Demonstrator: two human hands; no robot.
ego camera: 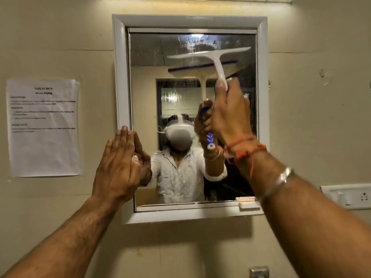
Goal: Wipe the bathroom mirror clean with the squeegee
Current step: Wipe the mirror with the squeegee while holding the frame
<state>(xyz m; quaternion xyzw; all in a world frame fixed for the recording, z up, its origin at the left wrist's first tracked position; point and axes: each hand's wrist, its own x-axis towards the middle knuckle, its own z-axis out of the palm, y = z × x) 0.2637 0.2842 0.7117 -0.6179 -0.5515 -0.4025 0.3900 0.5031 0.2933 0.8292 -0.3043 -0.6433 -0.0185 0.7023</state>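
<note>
The mirror (pixel 144 93) hangs on a tan wall (pixel 60 37) inside a white frame (pixel 120 77). Near the top of the glass there are wet, soapy spots. The squeegee (pixel 210 57) is up high on the mirror, in its right half. Its long white blade is tilted a little, with the right end higher. The blade looks close to the glass, but I cannot tell if it touches.

The right hand (pixel 230 117) is wrapped tight around the squeegee handle and holds it up. Red threads (pixel 247 146) go around that wrist, and a silver bangle (pixel 281 179) sits lower on the arm.

The left hand (pixel 118 163) is flat and open, with the fingers straight and close together. It rests on the left edge of the mirror, where the glass meets the frame.

A paper (pixel 43 127) with print is stuck on the wall to the left. A white switch plate (pixel 349 195) is on the wall to the right. A small white latch (pixel 248 202) sits at the bottom right corner of the frame.
</note>
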